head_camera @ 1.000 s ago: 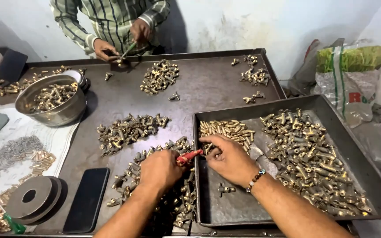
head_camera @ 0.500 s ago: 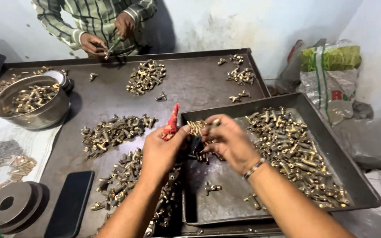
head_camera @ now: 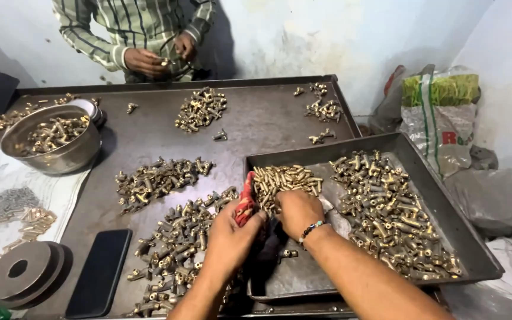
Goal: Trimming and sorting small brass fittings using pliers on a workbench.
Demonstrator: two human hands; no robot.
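On the dark tabletop (head_camera: 268, 118), the metal tray (head_camera: 428, 178) holds one neat row of brass pieces (head_camera: 282, 178) beside a far larger loose heap (head_camera: 386, 219), while the left hand (head_camera: 229, 237) pinches a red tool (head_camera: 246, 198) and the right hand (head_camera: 297, 210) curls onto that row.

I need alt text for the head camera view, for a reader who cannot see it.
Two bare hands meet at a metal tray's edge: the left hand holds a red tool and the right hand rests by a row of brass parts. Another person stands across the table.
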